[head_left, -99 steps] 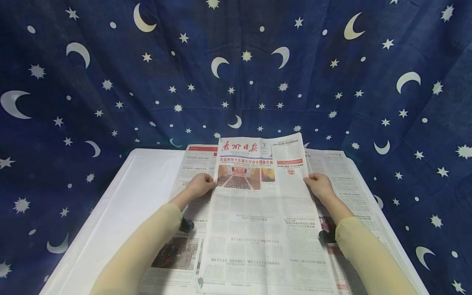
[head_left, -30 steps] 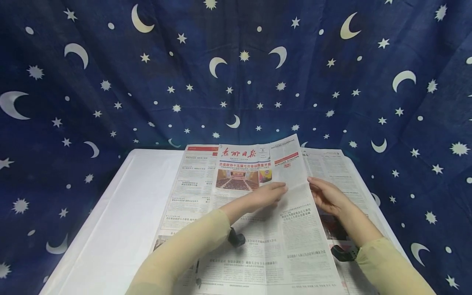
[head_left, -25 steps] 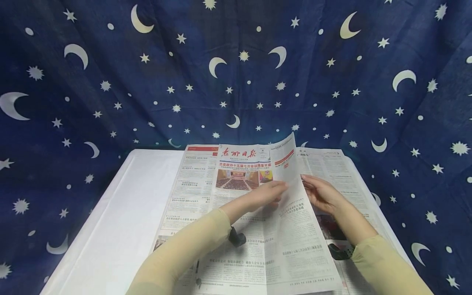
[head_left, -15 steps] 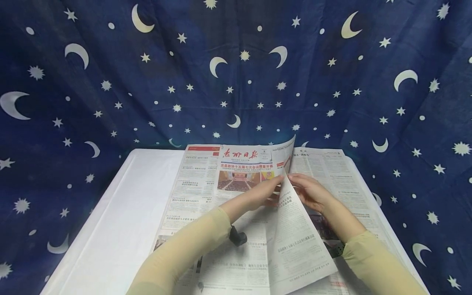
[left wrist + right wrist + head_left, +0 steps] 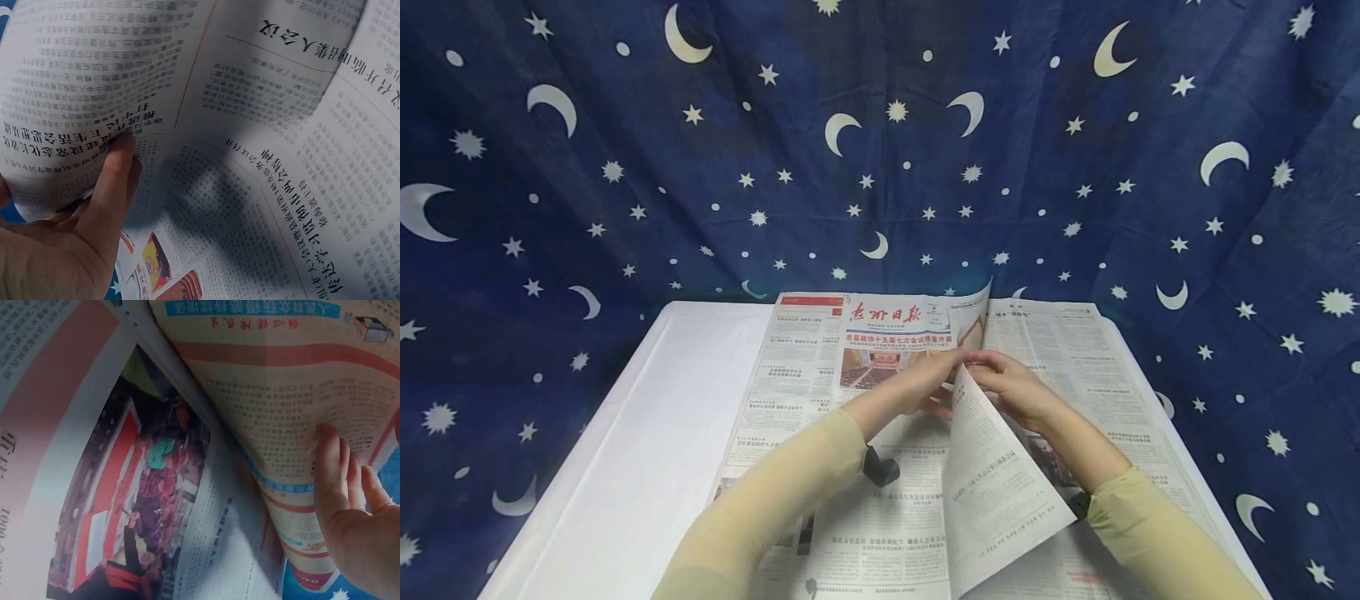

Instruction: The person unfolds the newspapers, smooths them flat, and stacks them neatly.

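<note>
A printed newspaper (image 5: 880, 508) with a red masthead is spread over other sheets. Its right-hand page (image 5: 1000, 492) stands lifted and bent leftward, its near corner jutting toward the right arm. My left hand (image 5: 928, 383) lies over the front of the paper at the bend; in the left wrist view its extended finger (image 5: 119, 156) touches the printed face. From the other side, my right hand (image 5: 1011, 387) holds the raised page near its edge; its fingers (image 5: 331, 469) lie along the page's back in the right wrist view. The hands meet, partly covering the edge.
More newspaper sheets (image 5: 1075, 367) lie beneath and to both sides on a white table (image 5: 625, 433). White table surface shows at the left. A dark blue curtain (image 5: 880, 150) with moons and stars hangs behind. Black wrist straps sit on both arms.
Earlier both hands held the newspaper's sides and it lay flatter. The left hand has since moved onto its middle. The right hand has brought the right-hand page up and leftward, toward the left hand.
</note>
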`<state>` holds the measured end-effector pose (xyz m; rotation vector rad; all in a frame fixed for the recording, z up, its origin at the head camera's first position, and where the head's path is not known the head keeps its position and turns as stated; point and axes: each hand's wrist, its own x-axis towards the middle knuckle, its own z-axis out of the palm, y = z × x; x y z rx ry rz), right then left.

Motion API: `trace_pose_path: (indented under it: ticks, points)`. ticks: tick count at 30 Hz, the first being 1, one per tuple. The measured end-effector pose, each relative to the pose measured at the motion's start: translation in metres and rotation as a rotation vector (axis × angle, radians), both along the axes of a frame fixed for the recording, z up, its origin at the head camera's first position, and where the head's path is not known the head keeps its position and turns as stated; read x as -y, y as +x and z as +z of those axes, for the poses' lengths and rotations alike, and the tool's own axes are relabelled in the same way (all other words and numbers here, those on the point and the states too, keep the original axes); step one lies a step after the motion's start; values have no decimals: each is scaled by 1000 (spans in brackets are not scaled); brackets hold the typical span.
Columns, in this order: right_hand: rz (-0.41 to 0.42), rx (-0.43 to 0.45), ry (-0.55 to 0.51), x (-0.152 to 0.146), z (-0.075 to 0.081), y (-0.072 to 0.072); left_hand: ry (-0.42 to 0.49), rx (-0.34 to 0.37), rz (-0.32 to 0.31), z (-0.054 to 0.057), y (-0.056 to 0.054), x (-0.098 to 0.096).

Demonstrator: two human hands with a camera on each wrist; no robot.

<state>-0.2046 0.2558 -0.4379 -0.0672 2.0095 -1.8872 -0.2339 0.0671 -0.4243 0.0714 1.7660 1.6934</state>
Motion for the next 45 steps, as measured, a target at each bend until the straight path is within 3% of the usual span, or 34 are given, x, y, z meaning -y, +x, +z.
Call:
trace_pose_path:
  ticks: [4,13,22,34,40,45]
  points:
    - [6,-20,7,4,2,0,20,10,7,-2,-3,3]
    - [-27,16,-42,2,1,0,161,74,-29,-7,-4,8]
    - [-58,36,-143,-2,-1,1,185,108,-44,-6,-3,10]
    - [-75,49,-175,-4,-1,1,217,127,-84,-7,-3,10]
    - [-89,67,-147,-3,3,-1,172,74,-75,-6,-2,8]
    - [-105,101,-66,0,10,-6,90,-42,-156,-6,3,4]
